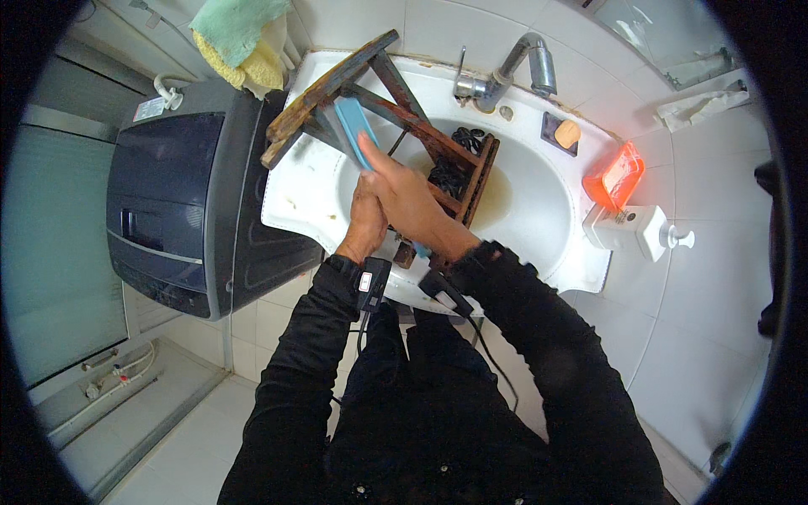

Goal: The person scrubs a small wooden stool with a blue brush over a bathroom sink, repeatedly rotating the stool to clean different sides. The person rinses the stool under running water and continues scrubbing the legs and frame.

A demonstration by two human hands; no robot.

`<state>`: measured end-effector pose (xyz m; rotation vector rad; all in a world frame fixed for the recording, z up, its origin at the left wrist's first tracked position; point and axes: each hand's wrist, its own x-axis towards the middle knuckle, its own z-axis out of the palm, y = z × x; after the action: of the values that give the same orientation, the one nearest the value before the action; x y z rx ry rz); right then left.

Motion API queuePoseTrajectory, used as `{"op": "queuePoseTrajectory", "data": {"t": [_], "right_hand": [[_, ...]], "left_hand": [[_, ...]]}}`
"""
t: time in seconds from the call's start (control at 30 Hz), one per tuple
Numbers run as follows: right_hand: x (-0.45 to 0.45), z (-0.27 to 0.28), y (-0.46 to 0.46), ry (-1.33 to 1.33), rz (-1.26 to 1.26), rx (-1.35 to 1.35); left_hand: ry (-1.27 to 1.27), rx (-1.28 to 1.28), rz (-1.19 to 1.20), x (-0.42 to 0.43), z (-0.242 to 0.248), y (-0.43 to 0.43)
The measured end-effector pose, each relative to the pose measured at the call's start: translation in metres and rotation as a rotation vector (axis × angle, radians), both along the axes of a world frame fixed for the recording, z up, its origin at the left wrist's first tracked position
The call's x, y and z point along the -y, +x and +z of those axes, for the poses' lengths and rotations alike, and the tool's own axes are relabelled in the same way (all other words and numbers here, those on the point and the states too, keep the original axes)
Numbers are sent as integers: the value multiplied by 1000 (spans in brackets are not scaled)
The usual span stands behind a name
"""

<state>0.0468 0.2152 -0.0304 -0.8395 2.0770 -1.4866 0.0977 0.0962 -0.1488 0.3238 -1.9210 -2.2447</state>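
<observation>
A worn wooden stool (pixel 322 88) lies tipped on its side across the white washbasin (pixel 549 202), one end over the left rim and the other down in the bowl. My right hand (pixel 407 196) is closed on a light blue brush (pixel 356 129), its thumb along the back. The brush lies against a leg of the stool, and its bristle side is blurred. Just beneath, my left hand (pixel 367 218) is curled around the stool's leg, partly covered by my right hand. Dark coiled cord or strapping (pixel 451 177) shows between the stool's bars, above brownish water in the bowl.
A chrome faucet (pixel 499 82) rises at the basin's back. On the right are a soap bar (pixel 567 134) on a dark dish, an orange plastic container (pixel 615 177) and a white pump bottle (pixel 631 232). A dark washing machine (pixel 170 208) stands left, below hanging towels (pixel 243 38).
</observation>
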Motion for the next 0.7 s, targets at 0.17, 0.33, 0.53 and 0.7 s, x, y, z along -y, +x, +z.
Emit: {"op": "queuePoseTrajectory", "data": {"t": [0.17,0.33,0.53,0.7], "right_hand": [[-27,-11,11,128,13,87],[-21,-27,-15,86,46,11],[-52,-36,-76,187,-2,-415],[-112,-35,-99,586,122,-389]], "left_hand": [[525,210,185,-10,6,-9],[518,181,101,-13,15,-6],[293,212,280,-23,30,-12],[171,212,371,-28,32,-28]]}}
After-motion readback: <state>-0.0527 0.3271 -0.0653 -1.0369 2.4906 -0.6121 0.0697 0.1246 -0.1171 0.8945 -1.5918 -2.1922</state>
